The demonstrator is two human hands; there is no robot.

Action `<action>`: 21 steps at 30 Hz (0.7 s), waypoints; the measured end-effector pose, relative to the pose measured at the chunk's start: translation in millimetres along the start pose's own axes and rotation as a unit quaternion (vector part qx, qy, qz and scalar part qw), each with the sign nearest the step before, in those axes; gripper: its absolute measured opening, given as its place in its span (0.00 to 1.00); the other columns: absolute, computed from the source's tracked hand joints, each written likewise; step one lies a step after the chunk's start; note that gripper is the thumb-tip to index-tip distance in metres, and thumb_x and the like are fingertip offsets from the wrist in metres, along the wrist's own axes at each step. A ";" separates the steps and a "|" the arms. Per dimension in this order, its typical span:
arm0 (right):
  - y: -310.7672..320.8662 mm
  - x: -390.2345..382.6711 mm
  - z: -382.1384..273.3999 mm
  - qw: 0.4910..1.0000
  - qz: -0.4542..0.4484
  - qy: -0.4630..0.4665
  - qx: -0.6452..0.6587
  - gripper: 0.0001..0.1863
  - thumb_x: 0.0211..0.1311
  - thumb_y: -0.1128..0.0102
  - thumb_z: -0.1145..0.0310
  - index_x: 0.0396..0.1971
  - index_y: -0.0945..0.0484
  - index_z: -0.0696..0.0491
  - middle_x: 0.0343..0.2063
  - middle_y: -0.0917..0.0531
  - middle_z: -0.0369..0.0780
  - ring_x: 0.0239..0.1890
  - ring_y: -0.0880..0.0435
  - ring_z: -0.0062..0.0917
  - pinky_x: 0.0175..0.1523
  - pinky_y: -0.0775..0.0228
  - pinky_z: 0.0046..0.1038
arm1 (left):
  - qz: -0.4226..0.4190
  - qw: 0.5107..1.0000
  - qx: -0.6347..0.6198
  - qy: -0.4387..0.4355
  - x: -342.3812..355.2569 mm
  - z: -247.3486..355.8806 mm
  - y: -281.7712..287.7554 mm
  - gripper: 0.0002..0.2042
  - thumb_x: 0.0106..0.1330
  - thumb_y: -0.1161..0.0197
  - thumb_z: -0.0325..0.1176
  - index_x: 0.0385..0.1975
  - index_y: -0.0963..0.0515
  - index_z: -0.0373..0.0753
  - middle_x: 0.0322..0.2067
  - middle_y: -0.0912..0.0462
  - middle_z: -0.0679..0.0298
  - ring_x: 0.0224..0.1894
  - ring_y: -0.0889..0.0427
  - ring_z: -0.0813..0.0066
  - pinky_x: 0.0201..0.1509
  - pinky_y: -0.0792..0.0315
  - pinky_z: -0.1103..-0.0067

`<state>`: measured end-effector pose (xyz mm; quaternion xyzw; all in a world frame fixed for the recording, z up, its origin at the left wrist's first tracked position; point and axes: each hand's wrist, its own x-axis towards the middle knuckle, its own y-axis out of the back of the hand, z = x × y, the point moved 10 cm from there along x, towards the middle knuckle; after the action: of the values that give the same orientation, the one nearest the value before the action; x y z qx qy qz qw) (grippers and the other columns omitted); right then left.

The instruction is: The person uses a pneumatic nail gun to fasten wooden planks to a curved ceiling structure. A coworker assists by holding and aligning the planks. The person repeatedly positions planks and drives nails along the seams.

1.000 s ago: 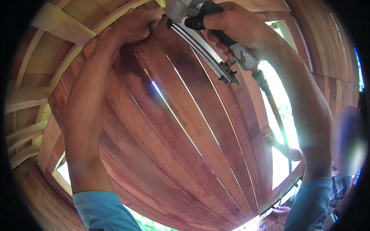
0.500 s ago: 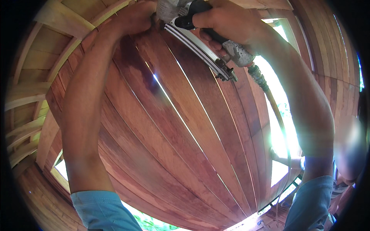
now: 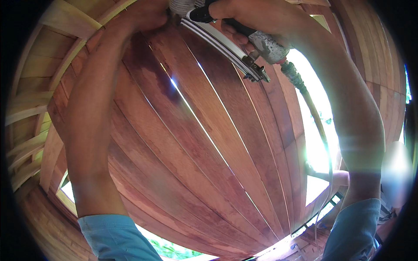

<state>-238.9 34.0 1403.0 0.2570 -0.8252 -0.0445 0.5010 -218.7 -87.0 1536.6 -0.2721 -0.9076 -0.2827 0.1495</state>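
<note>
My right hand (image 3: 248,19) is wrapped round the black grip of a pneumatic nail gun (image 3: 270,47), with a worn silver-grey body. Its long metal magazine (image 3: 217,41) slants down to the right across the reddish-brown wooden planks (image 3: 209,130). An air hose (image 3: 315,115) runs down from the fitting at the grip's end. At the upper edge my left hand (image 3: 150,16) is beside the gun's head, close against the planks. Its fingers look curled in, but what they hold is hidden. The gun's nose is also out of sight.
Bright gaps show between several planks. Pale curved wooden ribs (image 3: 72,21) stand at the left. Bright openings lie at the right and lower edge. Another person's arm (image 3: 326,176) reaches in at the lower right, beside the hose.
Both hands and the nail gun have shifted slightly up and left in the picture. The other person's arm at the right has moved a little. My right hand keeps its hold on the gun.
</note>
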 end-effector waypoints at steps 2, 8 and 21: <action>-1.5 -0.4 -1.3 1.000 0.006 -0.003 0.008 0.18 0.66 0.40 0.58 0.23 0.20 0.57 0.17 0.21 0.37 0.20 0.22 0.23 0.30 0.32 0.30 | 0.001 1.000 0.005 -0.002 0.6 -0.6 0.5 0.19 0.57 0.40 0.25 0.49 0.16 0.42 0.46 0.13 0.51 0.51 0.15 0.52 0.58 0.22 0.63; 2.5 -5.1 1.8 0.995 0.033 -0.081 -0.056 0.19 0.67 0.41 0.56 0.24 0.18 0.56 0.18 0.20 0.37 0.23 0.20 0.23 0.33 0.30 0.30 | 0.006 0.999 0.030 -0.020 -0.5 2.3 0.3 0.18 0.60 0.42 0.26 0.51 0.17 0.42 0.44 0.13 0.54 0.47 0.14 0.56 0.54 0.21 0.65; 20.6 -220.8 76.9 0.965 0.165 -0.054 0.195 0.17 0.62 0.45 0.66 0.43 0.17 0.62 0.21 0.19 0.37 0.19 0.20 0.17 0.23 0.31 0.24 | 0.097 0.988 0.004 -0.122 -15.4 29.8 7.3 0.09 0.52 0.46 0.14 0.30 0.26 0.35 0.40 0.17 0.60 0.41 0.20 0.53 0.47 0.27 0.62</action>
<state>-231.2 141.2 1194.3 0.2076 -0.8746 0.1869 0.3962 -205.5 -70.5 1509.5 -0.3909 -0.8893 -0.2281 0.0651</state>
